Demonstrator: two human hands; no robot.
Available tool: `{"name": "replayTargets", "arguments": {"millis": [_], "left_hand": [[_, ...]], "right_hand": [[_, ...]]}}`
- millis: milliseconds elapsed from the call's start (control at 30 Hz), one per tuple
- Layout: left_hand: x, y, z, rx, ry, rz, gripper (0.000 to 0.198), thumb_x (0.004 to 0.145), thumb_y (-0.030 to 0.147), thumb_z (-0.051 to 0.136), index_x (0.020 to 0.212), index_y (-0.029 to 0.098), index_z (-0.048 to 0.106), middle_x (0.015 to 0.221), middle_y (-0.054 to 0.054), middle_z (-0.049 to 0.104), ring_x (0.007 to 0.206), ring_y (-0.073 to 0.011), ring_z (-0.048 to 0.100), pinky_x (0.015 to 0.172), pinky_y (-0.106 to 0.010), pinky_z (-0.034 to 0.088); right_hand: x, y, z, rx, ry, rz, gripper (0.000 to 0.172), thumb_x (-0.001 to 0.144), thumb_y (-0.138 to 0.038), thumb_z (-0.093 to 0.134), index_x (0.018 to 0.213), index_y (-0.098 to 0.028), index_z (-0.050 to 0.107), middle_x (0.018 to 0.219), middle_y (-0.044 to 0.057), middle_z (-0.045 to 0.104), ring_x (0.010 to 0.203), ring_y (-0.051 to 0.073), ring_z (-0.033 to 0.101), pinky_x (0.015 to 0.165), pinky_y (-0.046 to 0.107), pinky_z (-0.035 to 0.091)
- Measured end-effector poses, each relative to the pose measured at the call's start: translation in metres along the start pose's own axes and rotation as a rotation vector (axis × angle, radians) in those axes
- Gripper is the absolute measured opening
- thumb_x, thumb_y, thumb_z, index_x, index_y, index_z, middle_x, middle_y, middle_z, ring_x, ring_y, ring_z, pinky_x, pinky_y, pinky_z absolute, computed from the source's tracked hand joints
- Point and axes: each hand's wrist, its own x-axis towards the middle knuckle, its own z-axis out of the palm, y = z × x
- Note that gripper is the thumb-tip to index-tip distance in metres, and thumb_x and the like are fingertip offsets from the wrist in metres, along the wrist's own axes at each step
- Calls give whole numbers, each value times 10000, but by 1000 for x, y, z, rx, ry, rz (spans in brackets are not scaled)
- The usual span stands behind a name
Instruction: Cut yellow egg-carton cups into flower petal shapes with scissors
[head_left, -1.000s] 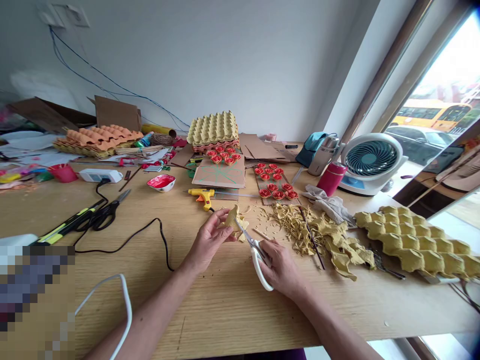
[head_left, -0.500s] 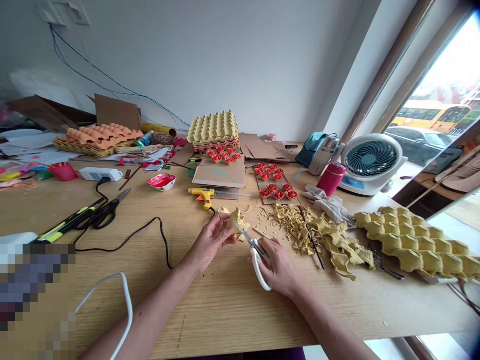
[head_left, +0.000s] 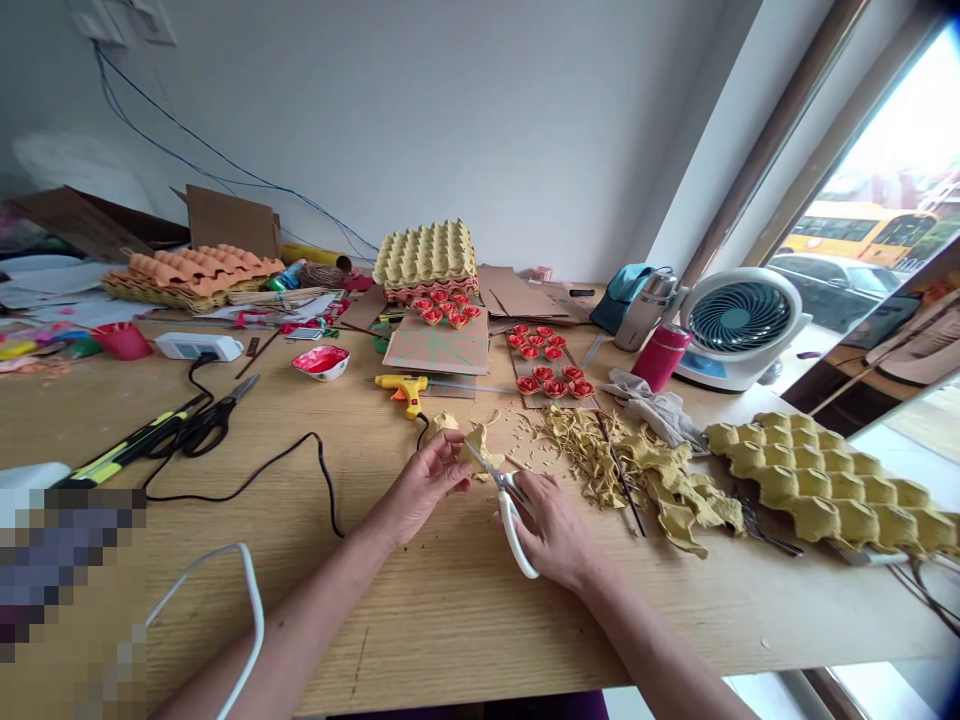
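My left hand pinches a small yellow piece of egg carton between thumb and fingers. The white-handled scissors are in my right hand, with fingers through the loops and the blades reaching up to the carton piece. Whether the blades are closed on it is hard to see. Another yellow carton piece lies on the table just behind my left hand. To the right spreads a heap of yellow carton scraps with a thin dark stick across it.
A yellow glue gun lies behind my left hand, its black cord trailing left. Red paper roses sit on cardboard behind the scraps. A yellow egg tray is at right, near a fan. Black scissors lie at left.
The carton piece in my left hand has turned and sits slightly lower, with the blade now lying along its upper edge. Both hands stay nearly in place.
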Motion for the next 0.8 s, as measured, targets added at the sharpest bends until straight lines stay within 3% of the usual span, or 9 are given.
{"name": "replayTargets", "arguments": {"millis": [467,800], "left_hand": [[2,-1,1,52,27,103,340,790,352,775,1078,237,635,1007,0,652,855,-111,586,746,-223,507],[4,1,1,108,146,151,481,723,334,815,1140,192,620,1118,-62,658,1010,-200,621,801,-293,545]], "right_hand": [[1,2,1,12,8,-33,281,925,-324,469,718,-232,303,655,-31,439,625,147,395,708,307,342],[1,-1,-2,4,4,-3,285,913,-309,481,698,-231,311,631,-29,443,612,146,404,678,291,339]]}}
